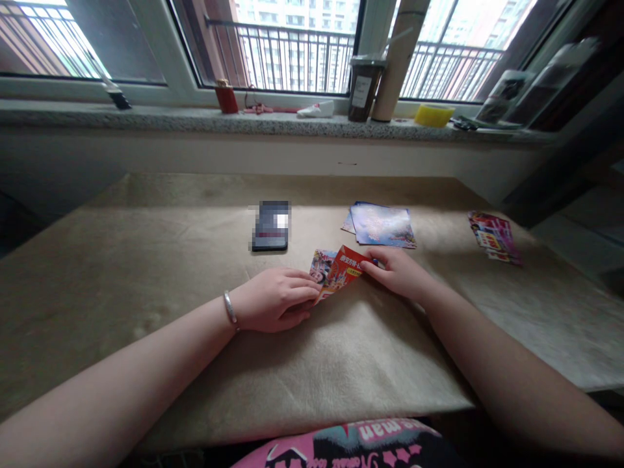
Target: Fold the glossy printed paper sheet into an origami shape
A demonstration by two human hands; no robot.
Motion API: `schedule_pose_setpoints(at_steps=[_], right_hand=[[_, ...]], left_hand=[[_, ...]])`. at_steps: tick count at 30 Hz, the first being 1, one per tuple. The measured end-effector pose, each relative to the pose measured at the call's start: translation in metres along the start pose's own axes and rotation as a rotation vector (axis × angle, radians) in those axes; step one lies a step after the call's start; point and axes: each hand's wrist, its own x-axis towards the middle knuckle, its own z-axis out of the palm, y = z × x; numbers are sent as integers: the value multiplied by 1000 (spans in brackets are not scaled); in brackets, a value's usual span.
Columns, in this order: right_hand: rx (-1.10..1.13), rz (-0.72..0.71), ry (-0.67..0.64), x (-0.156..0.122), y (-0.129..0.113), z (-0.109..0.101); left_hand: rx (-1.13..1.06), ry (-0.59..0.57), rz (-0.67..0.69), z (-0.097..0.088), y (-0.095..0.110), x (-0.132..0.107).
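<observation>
Granite windowsill (234, 120) is carrying a dark labelled jar (364, 91), contents unclear, behind a beige felt-covered table (146, 260). Red printed cards (341, 270) are sitting between the hands, the left hand (275, 299) curling half-closed around their near edge, the right hand (397, 273) pinching their far corner between fingers and thumb.

The left hand (275, 299) is resting palm-down with its fingers curling inward, while the right hand (397, 273) is pinching between thumb and fingertips. Both forearms (507, 364) are angling inward, bringing the hands close together.
</observation>
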Motion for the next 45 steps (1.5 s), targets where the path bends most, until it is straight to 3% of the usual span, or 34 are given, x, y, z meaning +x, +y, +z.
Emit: schedule_pose_setpoints(at_steps=[8, 16, 21, 25, 29, 33, 38, 45], right_hand=[[-108, -30, -22, 2, 1, 6], [-214, 53, 44, 7, -5, 15], [-239, 68, 83, 9, -8, 19], [-237, 88, 91, 10, -8, 22], [-194, 89, 138, 9, -8, 24], [-107, -71, 182, 6, -8, 23], [-167, -348, 127, -1, -18, 17], [-276, -414, 28, -4, -20, 11]], left_hand=[[-162, 48, -228, 3, -7, -5], [-53, 28, -98, 6, -4, -1], [27, 66, -130, 11, -1, -2], [144, -42, -141, 12, -2, -2], [113, -114, -181, 10, -4, 0], [85, -104, -191, 9, -5, 1], [74, -98, -182, 9, -4, 1], [63, -95, -187, 5, -1, 2]])
